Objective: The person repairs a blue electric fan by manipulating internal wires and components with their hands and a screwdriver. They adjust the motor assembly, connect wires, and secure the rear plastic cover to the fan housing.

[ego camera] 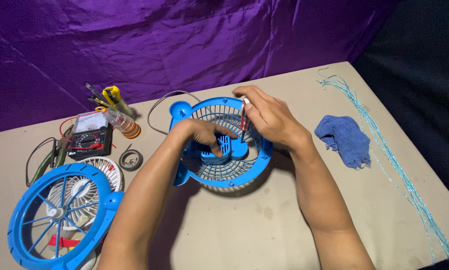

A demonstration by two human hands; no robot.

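Right hand [270,117] grip on upright screwdriver [244,120], tip down.

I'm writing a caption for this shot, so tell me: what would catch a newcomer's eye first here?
First, the blue fan housing at the table's centre, with the left hand pressing inside it and the right hand working a red-handled screwdriver into it. Next, the round blue fan grille at the lower left, lying over white fan blades. Behind everything hangs a shiny purple cloth.
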